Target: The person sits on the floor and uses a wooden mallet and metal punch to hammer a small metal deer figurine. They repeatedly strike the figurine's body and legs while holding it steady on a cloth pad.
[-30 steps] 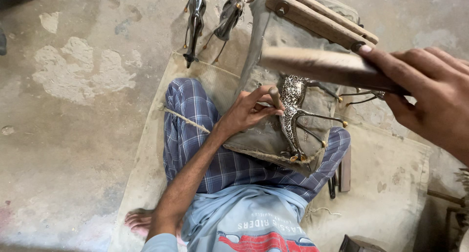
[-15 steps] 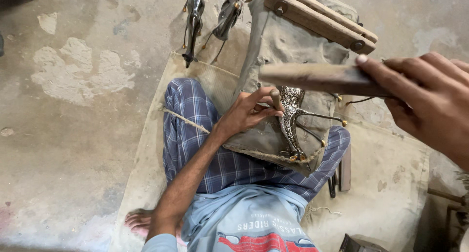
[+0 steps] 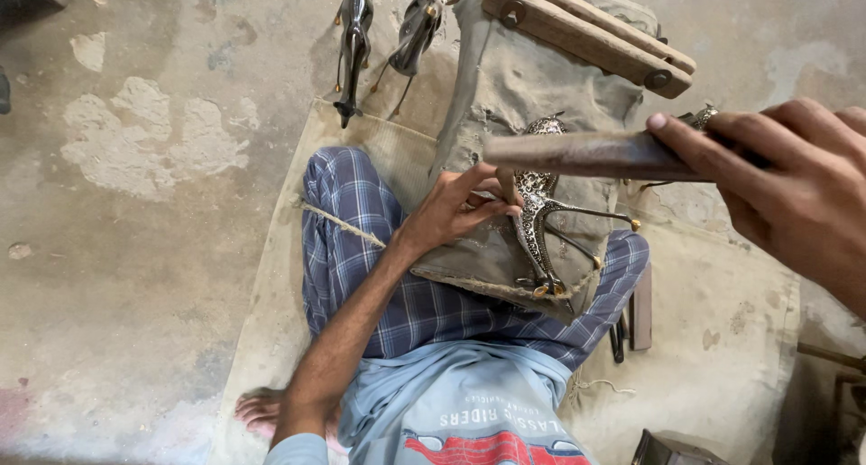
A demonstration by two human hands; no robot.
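Note:
I sit on the floor with a cloth-covered work block (image 3: 505, 113) over my lap. An engraved metal animal figure (image 3: 538, 212) with thin legs lies on the cloth. My left hand (image 3: 460, 203) pinches a small chisel-like punch (image 3: 507, 187) against the figure's body. My right hand (image 3: 794, 194) is raised close to the camera and grips a wooden mallet (image 3: 577, 154), held level above the figure and the punch.
Two dark metal figures (image 3: 354, 32) (image 3: 417, 27) lie on the concrete floor behind the block. Wooden clamp bars (image 3: 586, 32) cross the block's top. A few tools (image 3: 631, 316) rest on the burlap mat (image 3: 722, 339) by my right leg.
The mallet in my right hand has dropped lower, closer to the punch. My left hand and the figure have kept their place.

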